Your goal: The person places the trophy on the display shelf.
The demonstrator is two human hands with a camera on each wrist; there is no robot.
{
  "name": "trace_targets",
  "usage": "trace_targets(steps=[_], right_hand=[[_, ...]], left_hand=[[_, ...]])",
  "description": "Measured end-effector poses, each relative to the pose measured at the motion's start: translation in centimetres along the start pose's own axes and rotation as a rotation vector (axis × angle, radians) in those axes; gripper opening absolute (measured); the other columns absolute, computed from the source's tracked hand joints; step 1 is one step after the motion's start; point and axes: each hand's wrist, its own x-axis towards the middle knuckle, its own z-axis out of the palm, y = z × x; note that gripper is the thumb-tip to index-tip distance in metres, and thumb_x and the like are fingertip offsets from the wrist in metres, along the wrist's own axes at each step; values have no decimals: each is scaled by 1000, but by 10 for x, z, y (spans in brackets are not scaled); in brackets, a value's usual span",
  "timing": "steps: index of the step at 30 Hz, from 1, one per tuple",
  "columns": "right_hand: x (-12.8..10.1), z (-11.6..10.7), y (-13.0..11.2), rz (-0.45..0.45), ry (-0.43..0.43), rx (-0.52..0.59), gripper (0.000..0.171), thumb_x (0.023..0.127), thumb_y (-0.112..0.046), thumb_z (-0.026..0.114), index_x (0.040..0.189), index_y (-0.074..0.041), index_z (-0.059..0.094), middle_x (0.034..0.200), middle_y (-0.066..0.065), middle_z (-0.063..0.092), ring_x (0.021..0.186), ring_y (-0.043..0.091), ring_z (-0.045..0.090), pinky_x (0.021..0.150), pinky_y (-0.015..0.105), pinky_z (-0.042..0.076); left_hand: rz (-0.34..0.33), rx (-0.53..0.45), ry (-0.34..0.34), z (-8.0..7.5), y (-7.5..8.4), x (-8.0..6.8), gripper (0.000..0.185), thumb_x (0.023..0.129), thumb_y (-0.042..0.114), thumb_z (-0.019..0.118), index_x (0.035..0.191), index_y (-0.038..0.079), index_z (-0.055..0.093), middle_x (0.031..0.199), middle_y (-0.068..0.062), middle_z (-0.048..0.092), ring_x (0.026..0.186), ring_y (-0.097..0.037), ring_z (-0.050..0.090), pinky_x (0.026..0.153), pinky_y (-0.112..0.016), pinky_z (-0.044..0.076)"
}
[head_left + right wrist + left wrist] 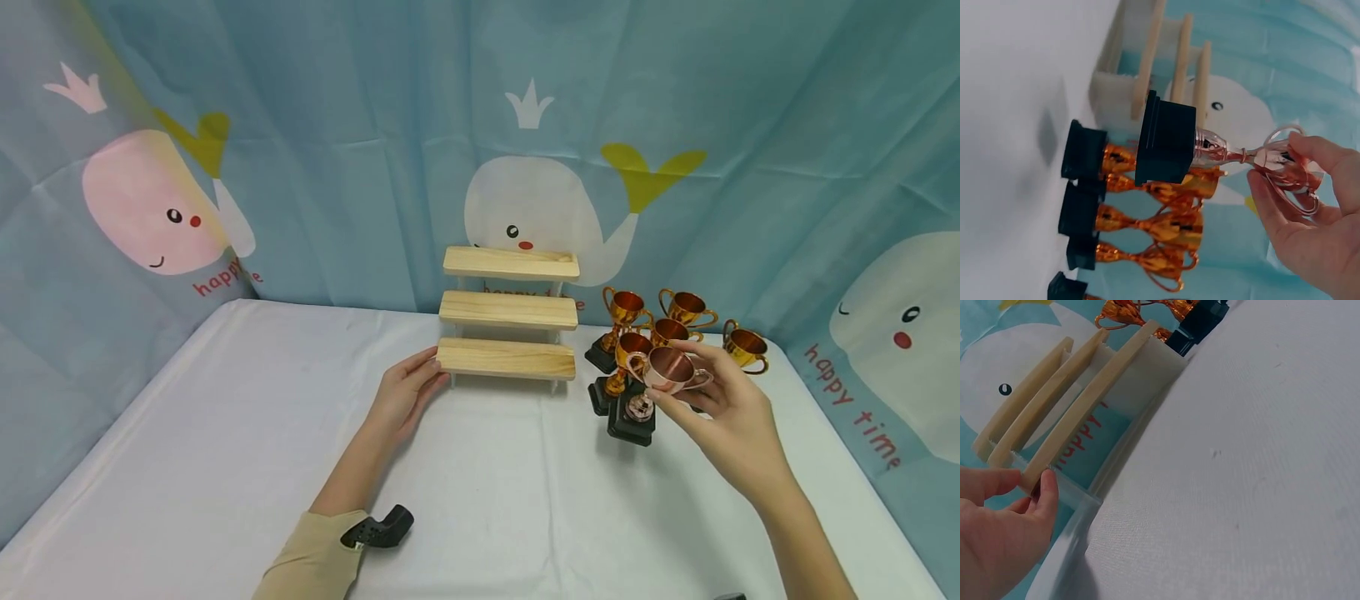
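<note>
Can't see whole cup of rose-gold trophy (1213, 148) under fingers of right hand (1313, 234), nor stem of rightmost gold trophy (745, 343) behind them in head view. In left wrist view, missing parts of other trophies (1124, 311) well beyond fingers of left hand (1000, 537), past top edge. Can't read full lettering (1087, 432) behind shelf (1091, 400), nearer those fingers. Can't identify dark object (730, 597) below right fingers, edge-cut.

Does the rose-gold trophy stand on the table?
No, the right hand holds the rose-gold trophy with its black base raised off the white tablecloth.
</note>
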Motion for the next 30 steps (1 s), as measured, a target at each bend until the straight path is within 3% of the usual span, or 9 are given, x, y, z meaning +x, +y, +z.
trace_targets(steps=[14,30], right_hand=[[25,16,-24,-13,-37,101,61,88,8,82,143,0,57,118,13,60,92,0,62,81,6,58],[63,32,-40,-22,-97,170,58,93,2,79,145,1,54,120,18,61,91,0,66,80,10,61]], left_hand=[[24,-13,14,1,-1,-1,50,111,1,49,157,-13,36,158,-33,41,119,-15,64,104,-19,57],[-18,-12,27,1,1,1,49,112,2,48,158,-9,37,159,-26,44,124,-18,62,107,-21,55]])
